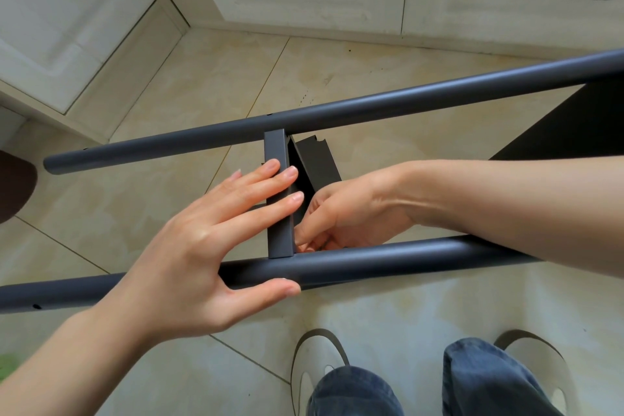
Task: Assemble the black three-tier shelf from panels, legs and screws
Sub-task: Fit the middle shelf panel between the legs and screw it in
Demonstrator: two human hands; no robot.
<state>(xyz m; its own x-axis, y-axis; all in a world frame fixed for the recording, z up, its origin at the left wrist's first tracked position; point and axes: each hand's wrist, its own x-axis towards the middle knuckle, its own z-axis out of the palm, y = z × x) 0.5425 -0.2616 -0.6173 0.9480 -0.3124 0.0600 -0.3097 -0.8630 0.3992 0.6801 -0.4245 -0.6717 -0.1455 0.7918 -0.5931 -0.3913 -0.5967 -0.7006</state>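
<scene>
While the left hand [189,243] presses straight fingers [270,179] on the dark grey metal panel edge [279,199] bridging the two round grey tubular legs [337,268], the right hand [341,216] pinches something unseen beside that edge, apparently seating a screw, which next needs aligning and tightening.

Bare forearms, no sleeves; blue jeans [479,382]; white shoes [314,358], grey trim.
</scene>
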